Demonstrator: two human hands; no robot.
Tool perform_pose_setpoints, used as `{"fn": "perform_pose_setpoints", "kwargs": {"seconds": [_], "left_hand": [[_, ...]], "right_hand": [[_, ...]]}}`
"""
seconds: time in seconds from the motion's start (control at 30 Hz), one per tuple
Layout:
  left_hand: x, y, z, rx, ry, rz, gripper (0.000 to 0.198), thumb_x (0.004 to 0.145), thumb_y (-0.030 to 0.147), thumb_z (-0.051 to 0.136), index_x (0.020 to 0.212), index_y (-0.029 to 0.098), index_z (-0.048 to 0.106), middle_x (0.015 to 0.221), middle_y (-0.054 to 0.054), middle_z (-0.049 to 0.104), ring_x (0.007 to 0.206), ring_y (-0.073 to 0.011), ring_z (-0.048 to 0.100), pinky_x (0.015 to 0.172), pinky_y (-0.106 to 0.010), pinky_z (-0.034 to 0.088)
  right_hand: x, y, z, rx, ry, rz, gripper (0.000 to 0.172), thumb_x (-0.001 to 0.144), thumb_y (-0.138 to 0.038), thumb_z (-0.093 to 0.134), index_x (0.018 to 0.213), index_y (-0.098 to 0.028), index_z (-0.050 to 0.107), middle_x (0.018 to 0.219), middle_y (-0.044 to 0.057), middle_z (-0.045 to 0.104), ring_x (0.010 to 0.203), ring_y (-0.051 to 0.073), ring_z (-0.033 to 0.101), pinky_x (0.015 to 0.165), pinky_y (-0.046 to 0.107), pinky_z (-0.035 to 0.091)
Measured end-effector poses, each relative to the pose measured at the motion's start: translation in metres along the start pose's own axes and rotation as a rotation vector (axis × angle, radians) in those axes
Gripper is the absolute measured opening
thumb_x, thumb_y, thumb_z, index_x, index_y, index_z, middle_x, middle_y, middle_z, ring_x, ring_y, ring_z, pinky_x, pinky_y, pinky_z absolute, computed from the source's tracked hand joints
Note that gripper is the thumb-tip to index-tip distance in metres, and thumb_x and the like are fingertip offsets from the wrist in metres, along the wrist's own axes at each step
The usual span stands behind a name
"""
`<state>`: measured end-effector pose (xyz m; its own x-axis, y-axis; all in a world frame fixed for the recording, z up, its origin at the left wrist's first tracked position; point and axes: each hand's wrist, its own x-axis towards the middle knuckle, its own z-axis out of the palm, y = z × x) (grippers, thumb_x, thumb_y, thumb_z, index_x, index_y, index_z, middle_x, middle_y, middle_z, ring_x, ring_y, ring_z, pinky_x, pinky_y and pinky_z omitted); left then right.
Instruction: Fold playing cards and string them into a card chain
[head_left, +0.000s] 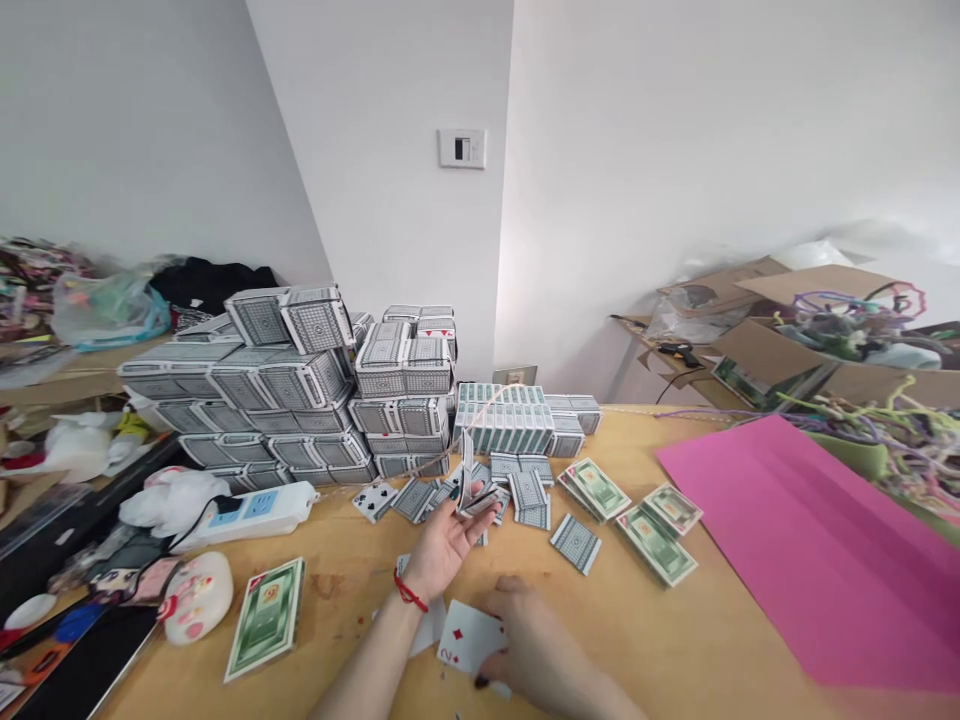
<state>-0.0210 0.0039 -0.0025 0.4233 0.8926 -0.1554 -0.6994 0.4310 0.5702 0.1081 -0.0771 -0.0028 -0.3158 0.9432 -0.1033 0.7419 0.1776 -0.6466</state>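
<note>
My left hand [444, 545] grips folded cards [466, 470]; my right hand [532, 630] touches a flat card [463, 638], grip unclear. Beyond: built blocks [311, 380] stacked, loose pieces [528, 490] unjoined.

Toward the back of the counter [667, 640], passage is barred at left by the stacked card blocks [259, 385] and at centre by the green-and-white block [502, 430]. Beyond the left hand [442, 545], the surface is cluttered by loose grey cards [576, 543]. Farther right, the way is interrupted by green note packs [656, 545]. Open counter is offered between these packs and the right forearm; the flat pink sheet [817, 560] could be passed over. At left, a gap is bounded by the single note pack [266, 615] and the left forearm, with the power strip [262, 512] set behind it.
</note>
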Motion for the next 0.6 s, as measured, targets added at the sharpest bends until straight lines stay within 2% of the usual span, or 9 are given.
{"fn": "perform_pose_setpoints", "kwargs": {"seconds": [0.03,0.07,0.13,0.2,0.27,0.33,0.43,0.6], "left_hand": [[0.000,0.000,-0.001,0.001,0.021,-0.011,0.032,0.081,0.030,0.048,0.103,0.009,0.057,0.100,-0.014,0.065,0.098,-0.0224,0.058,0.093,-0.034,0.039],[0.001,0.000,-0.001,0.002,0.036,-0.022,0.032,0.081,0.031,0.047,0.103,0.009,0.057,0.098,-0.013,0.066,0.095,-0.0216,0.060,0.091,-0.033,0.041],[0.002,0.000,-0.002,0.001,0.054,-0.022,0.034,0.082,0.033,0.046,0.104,0.010,0.056,0.095,-0.012,0.067,0.088,-0.0207,0.063,0.085,-0.032,0.045],[0.002,0.000,-0.002,-0.006,0.076,0.005,0.032,0.082,0.034,0.046,0.103,0.011,0.056,0.094,-0.011,0.067,0.086,-0.0203,0.063,0.082,-0.032,0.046],[0.003,0.000,-0.001,-0.003,0.104,0.025,0.031,0.082,0.033,0.045,0.101,0.010,0.057,0.095,-0.011,0.067,0.086,-0.0205,0.063,0.082,-0.033,0.047],[0.003,-0.001,0.000,0.018,0.116,0.011,0.032,0.083,0.033,0.045,0.101,0.009,0.056,0.094,-0.013,0.067,0.086,-0.0212,0.063,0.081,-0.033,0.047],[0.003,-0.003,0.000,0.047,0.099,-0.023,0.034,0.083,0.035,0.045,0.101,0.009,0.056,0.091,-0.014,0.068,0.085,-0.0224,0.064,0.079,-0.034,0.048],[0.001,-0.006,0.001,0.065,0.073,-0.064,0.033,0.081,0.036,0.048,0.100,0.011,0.058,0.088,-0.012,0.069,0.087,-0.0226,0.064,0.082,-0.035,0.046]], "right_hand": [[0.002,0.006,-0.006,0.140,0.024,0.001,0.013,0.055,-0.021,0.068,0.062,-0.018,0.058,0.075,0.003,0.059,0.064,0.018,0.055,0.053,0.025,0.038],[0.005,0.012,-0.013,0.285,0.058,0.036,0.010,0.060,-0.022,0.065,0.060,-0.017,0.056,0.067,0.001,0.058,0.057,0.016,0.054,0.049,0.023,0.038],[0.010,0.023,-0.026,0.665,-0.012,0.106,0.012,0.066,-0.029,0.061,0.067,-0.018,0.055,0.054,-0.003,0.054,0.047,0.013,0.053,0.042,0.022,0.038],[0.015,0.034,-0.037,1.063,-0.019,0.100,0.023,0.070,-0.036,0.059,0.084,-0.019,0.054,0.065,-0.001,0.059,0.057,0.016,0.060,0.047,0.026,0.047],[0.018,0.042,-0.044,1.272,0.053,0.083,0.034,0.069,-0.039,0.060,0.095,-0.020,0.052,0.083,0.004,0.061,0.066,0.019,0.064,0.048,0.027,0.050],[0.019,0.046,-0.048,1.342,0.110,0.073,0.037,0.067,-0.038,0.063,0.098,-0.020,0.051,0.093,0.007,0.060,0.068,0.020,0.064,0.045,0.025,0.050],[0.019,0.048,-0.050,1.361,0.138,0.061,0.033,0.067,-0.034,0.064,0.095,-0.019,0.053,0.096,0.009,0.060,0.070,0.019,0.064,0.046,0.024,0.048],[0.019,0.050,-0.048,1.362,0.144,0.036,0.018,0.070,-0.030,0.061,0.083,-0.019,0.056,0.083,0.005,0.060,0.063,0.013,0.056,0.052,0.023,0.044]]}}
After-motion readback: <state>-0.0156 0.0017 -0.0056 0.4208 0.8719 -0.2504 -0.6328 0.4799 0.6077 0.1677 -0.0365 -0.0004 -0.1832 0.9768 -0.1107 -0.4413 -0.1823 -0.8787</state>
